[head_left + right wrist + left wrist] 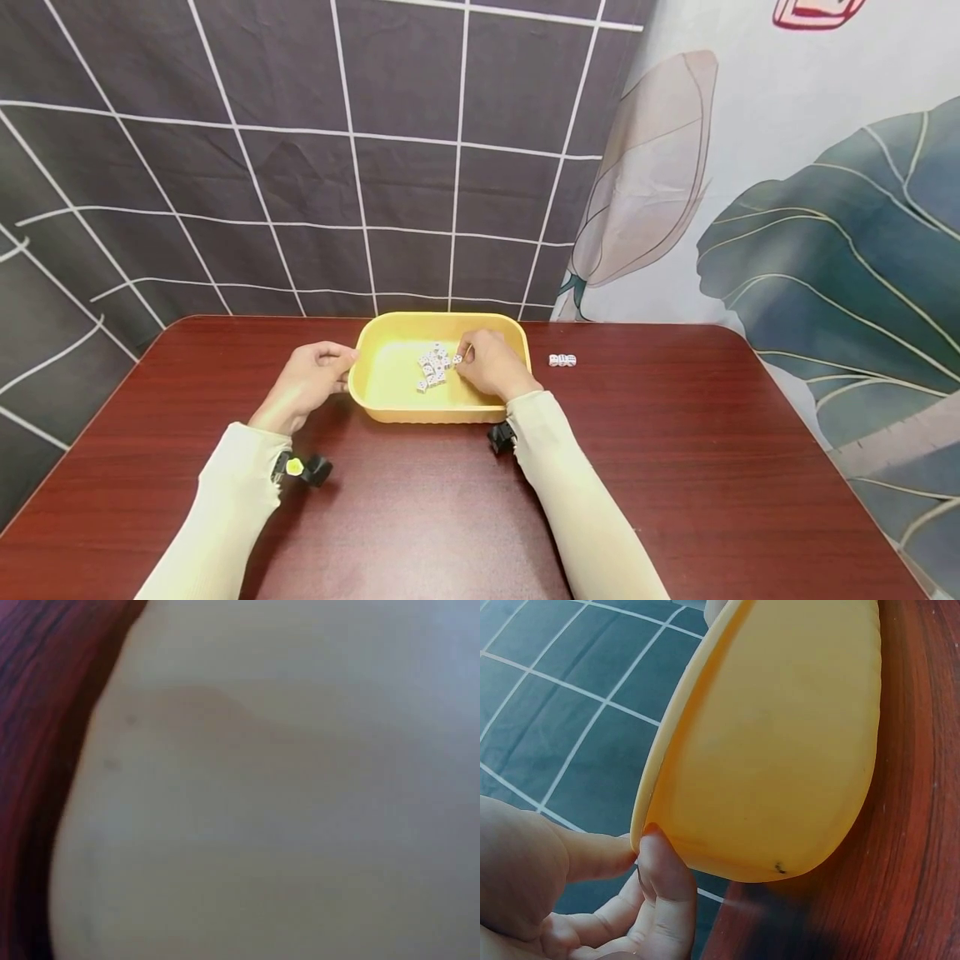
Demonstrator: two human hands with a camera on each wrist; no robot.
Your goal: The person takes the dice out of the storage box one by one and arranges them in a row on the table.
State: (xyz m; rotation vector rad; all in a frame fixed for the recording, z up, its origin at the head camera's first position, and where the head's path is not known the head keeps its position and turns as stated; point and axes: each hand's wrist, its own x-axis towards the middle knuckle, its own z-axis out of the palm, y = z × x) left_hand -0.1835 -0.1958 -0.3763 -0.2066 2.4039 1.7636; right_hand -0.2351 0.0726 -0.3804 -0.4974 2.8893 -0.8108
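A yellow plastic basin (438,414) sits at the back of the table with several white dice (433,367) heaped inside. At its left end, my left hand (311,379) pinches the rim between thumb and finger, as the left wrist view shows at the basin's rim (646,780). My right hand (491,362) reaches over the right side into the basin. Its fingertips pinch one die (457,359) beside the heap. The basin's pale, blurred wall (262,810) fills most of the right wrist view, hiding that hand there.
Right of the basin, a short row of white dice (562,360) lies on the dark red wooden table (420,508). Behind the table hangs a dark cloth with white grid lines (405,183), and a leaf-patterned cloth (810,233) hangs at the right.
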